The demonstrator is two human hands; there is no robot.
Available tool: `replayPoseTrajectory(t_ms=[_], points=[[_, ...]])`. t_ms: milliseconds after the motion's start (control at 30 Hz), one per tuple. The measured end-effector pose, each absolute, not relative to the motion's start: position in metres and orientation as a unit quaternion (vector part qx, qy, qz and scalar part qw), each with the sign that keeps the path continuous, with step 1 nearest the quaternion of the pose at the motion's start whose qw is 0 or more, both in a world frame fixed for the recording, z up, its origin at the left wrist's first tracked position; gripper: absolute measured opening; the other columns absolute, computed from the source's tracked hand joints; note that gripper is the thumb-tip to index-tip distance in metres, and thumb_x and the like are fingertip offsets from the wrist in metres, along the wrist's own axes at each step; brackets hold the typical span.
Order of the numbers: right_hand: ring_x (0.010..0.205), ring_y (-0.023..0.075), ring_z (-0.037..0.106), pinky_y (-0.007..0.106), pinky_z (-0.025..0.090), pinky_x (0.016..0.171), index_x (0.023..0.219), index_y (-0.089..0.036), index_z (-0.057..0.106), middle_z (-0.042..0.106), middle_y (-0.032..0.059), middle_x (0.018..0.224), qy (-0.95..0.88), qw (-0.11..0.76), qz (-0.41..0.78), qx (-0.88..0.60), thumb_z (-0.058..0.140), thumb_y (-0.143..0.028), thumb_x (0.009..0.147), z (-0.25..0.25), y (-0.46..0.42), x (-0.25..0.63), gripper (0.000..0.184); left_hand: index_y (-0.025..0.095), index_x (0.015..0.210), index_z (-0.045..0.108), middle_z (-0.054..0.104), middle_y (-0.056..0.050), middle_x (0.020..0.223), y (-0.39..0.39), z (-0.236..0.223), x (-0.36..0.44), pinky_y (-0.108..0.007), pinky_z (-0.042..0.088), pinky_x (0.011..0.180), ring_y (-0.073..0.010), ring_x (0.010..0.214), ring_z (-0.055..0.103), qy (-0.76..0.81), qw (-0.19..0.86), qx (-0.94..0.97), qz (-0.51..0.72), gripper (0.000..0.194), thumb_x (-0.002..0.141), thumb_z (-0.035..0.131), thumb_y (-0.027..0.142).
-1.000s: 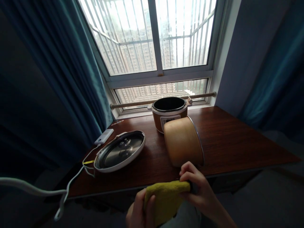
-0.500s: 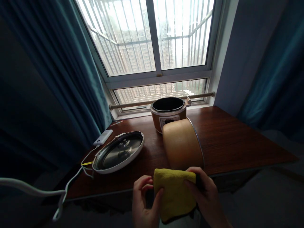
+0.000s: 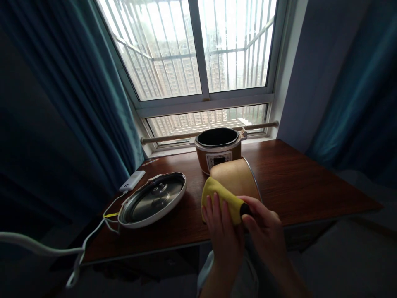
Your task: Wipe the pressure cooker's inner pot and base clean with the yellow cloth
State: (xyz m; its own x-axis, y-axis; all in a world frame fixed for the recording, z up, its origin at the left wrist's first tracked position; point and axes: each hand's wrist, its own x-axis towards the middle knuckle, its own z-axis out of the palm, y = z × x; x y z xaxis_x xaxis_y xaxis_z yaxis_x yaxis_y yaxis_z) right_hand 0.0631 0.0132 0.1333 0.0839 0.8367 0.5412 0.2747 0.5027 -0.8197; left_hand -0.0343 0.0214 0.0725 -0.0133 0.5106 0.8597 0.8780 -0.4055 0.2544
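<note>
A folded yellow cloth point(image 3: 228, 192) with a dark edge rests against the side of a golden inner pot point(image 3: 237, 174), which lies tipped on its side near the table's front edge. My left hand point(image 3: 221, 225) presses its outstretched fingers flat on the cloth; its thumb is hidden. At the cloth's dark right end, my right hand point(image 3: 263, 221) pinches the fabric between thumb and fingers. The cloth and both hands cover the pot's lower part. Just behind the pot stands a gold and white electric cooker point(image 3: 218, 149), its top uncovered and its control panel partly hidden.
To the left, a round lid point(image 3: 151, 200) lies with its shiny inner side up. Beyond it is a white power strip point(image 3: 132, 181) with white cables point(image 3: 93, 234) trailing over the left edge. The brown wooden table point(image 3: 297, 182) meets a barred window, with blue curtains point(image 3: 102, 82) beside it.
Both hands have moved up with the cloth, from in front of the inner pot onto its side. My left hand has gone from the cloth's left edge to lying flat over it.
</note>
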Motion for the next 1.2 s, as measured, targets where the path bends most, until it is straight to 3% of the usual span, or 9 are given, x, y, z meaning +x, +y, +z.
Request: replayPoseTrajectory(t_ms=[100, 167, 367, 800, 933, 1100, 1200], points=[[0.113, 0.0238, 0.052, 0.037, 0.04, 0.097, 0.114, -0.02, 0.057, 0.057, 0.0083, 0.121, -0.604, 0.623, 0.136, -0.479, 0.048, -0.039, 0.084, 0.125, 0.033, 0.074, 0.037, 0.012, 0.138, 0.024, 0.037, -0.016, 0.14, 0.045, 0.088, -0.039, -0.053, 0.022, 0.106, -0.0289, 0.134, 0.021, -0.528, 0.164, -0.694, -0.461, 0.054, 0.089, 0.039, 0.026], [0.122, 0.026, 0.043, 0.044, 0.032, 0.103, 0.125, -0.015, 0.049, 0.05, 0.0124, 0.13, -0.574, 0.615, 0.115, -0.527, 0.049, -0.04, 0.083, 0.112, 0.045, 0.08, 0.049, 0.013, 0.136, 0.032, 0.041, -0.013, 0.138, 0.053, 0.098, -0.042, -0.052, 0.022, 0.107, -0.0282, 0.134, 0.023, -0.54, 0.148, -0.718, -0.414, 0.05, 0.088, 0.041, 0.027], [0.106, 0.0243, 0.058, 0.038, 0.045, 0.092, 0.117, -0.014, 0.058, 0.062, 0.0117, 0.114, -0.536, 0.602, 0.246, -0.539, 0.039, -0.042, 0.087, 0.081, 0.057, 0.086, 0.045, 0.02, 0.132, 0.041, 0.036, -0.004, 0.142, 0.049, 0.112, -0.04, -0.054, 0.02, 0.107, -0.0301, 0.135, 0.019, -0.532, 0.149, -0.762, -0.338, 0.044, 0.088, 0.04, 0.025], [0.11, 0.0269, 0.056, 0.042, 0.042, 0.096, 0.113, -0.019, 0.063, 0.063, 0.0066, 0.114, -0.505, 0.622, 0.361, -0.477, 0.053, -0.043, 0.081, 0.082, 0.052, 0.095, 0.042, 0.027, 0.131, 0.043, 0.041, 0.002, 0.139, 0.082, 0.156, -0.036, -0.051, 0.023, 0.107, -0.0263, 0.131, 0.03, -0.507, 0.076, -0.815, -0.271, 0.042, 0.09, 0.035, 0.031], [0.107, 0.0269, 0.057, 0.041, 0.043, 0.094, 0.113, -0.018, 0.063, 0.063, 0.0075, 0.114, -0.494, 0.617, 0.377, -0.483, 0.054, -0.046, 0.08, 0.08, 0.049, 0.097, 0.044, 0.025, 0.126, 0.049, 0.048, -0.003, 0.134, 0.118, 0.165, -0.048, -0.045, 0.029, 0.104, -0.0234, 0.125, 0.04, -0.529, 0.014, -0.806, -0.265, 0.04, 0.09, 0.033, 0.034], [0.113, 0.026, 0.053, 0.04, 0.041, 0.097, 0.116, -0.018, 0.06, 0.06, 0.007, 0.119, -0.492, 0.614, 0.395, -0.474, 0.053, -0.044, 0.081, 0.08, 0.047, 0.097, 0.044, 0.02, 0.119, 0.055, 0.057, -0.003, 0.124, 0.16, 0.169, -0.074, -0.031, 0.037, 0.099, -0.0174, 0.115, 0.05, -0.456, -0.141, -0.839, -0.264, 0.042, 0.092, 0.027, 0.034], [0.114, 0.026, 0.052, 0.041, 0.039, 0.099, 0.117, -0.018, 0.06, 0.06, 0.0071, 0.12, -0.479, 0.62, 0.405, -0.472, 0.054, -0.043, 0.081, 0.077, 0.047, 0.094, 0.044, 0.02, 0.118, 0.057, 0.058, -0.003, 0.122, 0.164, 0.17, -0.079, -0.03, 0.039, 0.097, -0.017, 0.113, 0.052, -0.432, -0.152, -0.85, -0.258, 0.042, 0.092, 0.027, 0.034]])
